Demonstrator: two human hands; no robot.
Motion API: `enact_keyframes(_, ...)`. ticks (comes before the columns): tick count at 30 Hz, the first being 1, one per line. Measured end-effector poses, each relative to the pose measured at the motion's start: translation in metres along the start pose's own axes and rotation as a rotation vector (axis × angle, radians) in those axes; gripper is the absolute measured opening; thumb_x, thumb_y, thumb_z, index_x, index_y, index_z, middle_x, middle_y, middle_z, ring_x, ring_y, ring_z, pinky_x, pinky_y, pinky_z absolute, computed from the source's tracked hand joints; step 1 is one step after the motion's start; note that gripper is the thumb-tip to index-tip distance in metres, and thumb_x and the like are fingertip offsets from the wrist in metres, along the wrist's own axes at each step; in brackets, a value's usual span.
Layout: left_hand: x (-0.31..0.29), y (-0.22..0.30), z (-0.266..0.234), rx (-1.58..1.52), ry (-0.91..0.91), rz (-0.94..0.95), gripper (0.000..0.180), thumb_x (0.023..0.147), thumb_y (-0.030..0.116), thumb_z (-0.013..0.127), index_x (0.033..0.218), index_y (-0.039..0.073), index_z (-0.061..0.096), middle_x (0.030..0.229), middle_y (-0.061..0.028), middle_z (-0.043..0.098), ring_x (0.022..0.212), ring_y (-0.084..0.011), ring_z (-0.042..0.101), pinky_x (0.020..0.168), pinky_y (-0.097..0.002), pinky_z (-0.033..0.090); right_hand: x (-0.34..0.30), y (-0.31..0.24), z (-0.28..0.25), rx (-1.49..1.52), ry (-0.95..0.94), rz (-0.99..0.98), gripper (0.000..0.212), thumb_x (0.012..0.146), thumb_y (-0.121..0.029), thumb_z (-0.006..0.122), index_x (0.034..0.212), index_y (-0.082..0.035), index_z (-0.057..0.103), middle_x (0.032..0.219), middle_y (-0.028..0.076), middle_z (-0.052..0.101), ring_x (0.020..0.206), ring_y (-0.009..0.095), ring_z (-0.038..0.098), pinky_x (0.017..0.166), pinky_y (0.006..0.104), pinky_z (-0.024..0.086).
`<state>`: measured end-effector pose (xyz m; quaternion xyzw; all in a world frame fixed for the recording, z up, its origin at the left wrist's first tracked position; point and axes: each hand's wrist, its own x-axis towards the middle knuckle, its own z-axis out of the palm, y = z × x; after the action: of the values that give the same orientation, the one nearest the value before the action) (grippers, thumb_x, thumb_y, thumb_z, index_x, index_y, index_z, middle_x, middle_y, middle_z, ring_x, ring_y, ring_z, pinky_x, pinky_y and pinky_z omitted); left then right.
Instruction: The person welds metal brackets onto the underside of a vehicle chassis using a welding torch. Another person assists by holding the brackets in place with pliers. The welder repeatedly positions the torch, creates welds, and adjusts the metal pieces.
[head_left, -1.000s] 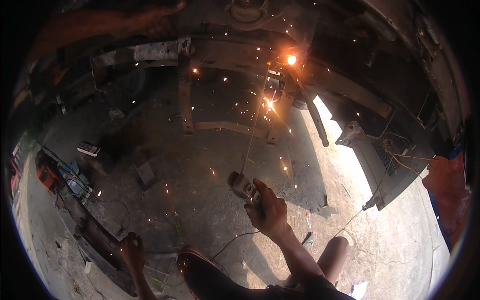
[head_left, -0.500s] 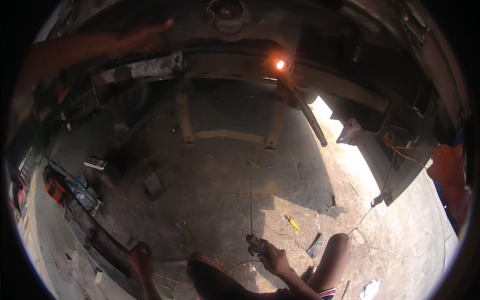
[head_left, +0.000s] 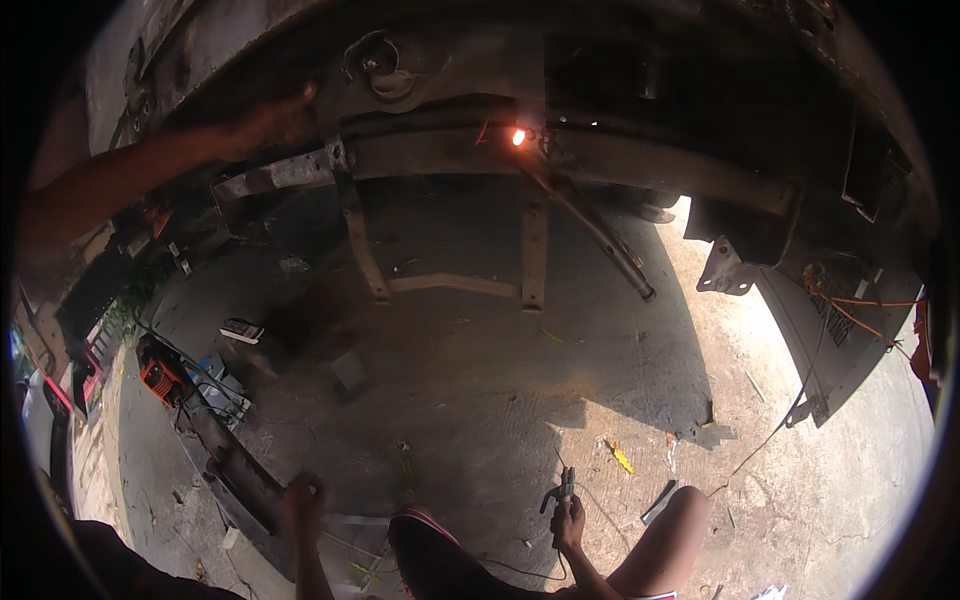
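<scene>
Low in the picture, my right hand (head_left: 568,525) is wrapped round a welding electrode holder (head_left: 562,488) with its cable trailing down. A thin rod shows only faintly at the holder. To the left, my left hand (head_left: 302,500) is curled into a fist; whatever is in it, if anything, I cannot make out. Ahead and above, a glowing orange spot (head_left: 518,137) marks where a slanting metal bar (head_left: 600,235) meets a long metal beam (head_left: 430,152). Another person's arm (head_left: 170,158) reaches in from the upper left, its hand by the dark metal.
A metal bracket frame (head_left: 455,284) hangs below the beam. Left on the floor are an orange-and-black machine (head_left: 160,378), a pale box (head_left: 242,330) and a long dark metal piece (head_left: 235,460). At the right hangs a grey panel (head_left: 820,340). A yellow leaf (head_left: 621,457) lies on the concrete.
The view has shifted, carrying most of the floor and bracket rightward or downward. My right hand has turned the electrode holder more upright. The glow looks dimmer. The other person's arm sits lower in the picture.
</scene>
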<state>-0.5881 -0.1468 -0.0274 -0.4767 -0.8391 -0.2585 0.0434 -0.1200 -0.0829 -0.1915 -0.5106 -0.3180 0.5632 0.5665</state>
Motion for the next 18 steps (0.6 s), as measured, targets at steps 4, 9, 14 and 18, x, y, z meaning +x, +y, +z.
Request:
enact_keyframes(4, 0.019, 0.067, 0.012, -0.353, -0.061, 0.056, 0.018, 0.087, 0.019, 0.063, 0.093, 0.003, 0.070, 0.092, -0.0156, 0.071, 0.086, -0.0352, 0.068, 0.077, -0.0419, 0.052, 0.028, 0.021, -0.018, -0.155, 0.100, -0.004, 0.030, 0.093, -0.034, 0.066, 0.093, -0.008, 0.050, 0.061, -0.002, 0.048, 0.041, 0.007, 0.044, 0.036, 0.0236, 0.033)
enact_keyframes(9, 0.022, 0.263, 0.022, -1.019, -0.408, 0.411, 0.041, 0.100, 0.035, 0.056, 0.109, -0.004, 0.064, 0.096, -0.0106, 0.068, 0.089, -0.0168, 0.067, 0.079, -0.0298, 0.052, 0.062, 0.059, -0.047, 0.045, 0.155, 0.113, 0.038, 0.091, -0.045, 0.065, 0.083, -0.010, 0.053, 0.054, -0.001, 0.044, 0.040, 0.009, 0.043, 0.035, 0.0259, 0.033)
enact_keyframes(14, 0.006, 0.450, -0.001, -1.607, -0.493, 0.384, 0.055, 0.102, 0.045, 0.044, 0.133, 0.000, 0.048, 0.122, -0.0129, 0.059, 0.109, -0.0218, 0.062, 0.098, -0.0365, 0.048, 0.086, 0.111, -0.081, 0.269, 0.202, 0.412, 0.055, 0.089, -0.064, 0.056, 0.100, -0.010, 0.054, 0.050, -0.002, 0.038, 0.037, 0.014, 0.039, 0.037, 0.0289, 0.034)
enact_keyframes(18, 0.005, 0.530, -0.010, -1.830, -0.367, 0.377, 0.056, 0.102, 0.048, 0.043, 0.135, 0.003, 0.045, 0.119, -0.0110, 0.059, 0.114, -0.0215, 0.060, 0.101, -0.0354, 0.046, 0.090, 0.151, -0.107, 0.212, 0.182, 0.582, 0.065, 0.092, -0.066, 0.048, 0.118, -0.007, 0.055, 0.058, 0.005, 0.047, 0.041, 0.018, 0.045, 0.038, 0.0311, 0.038)
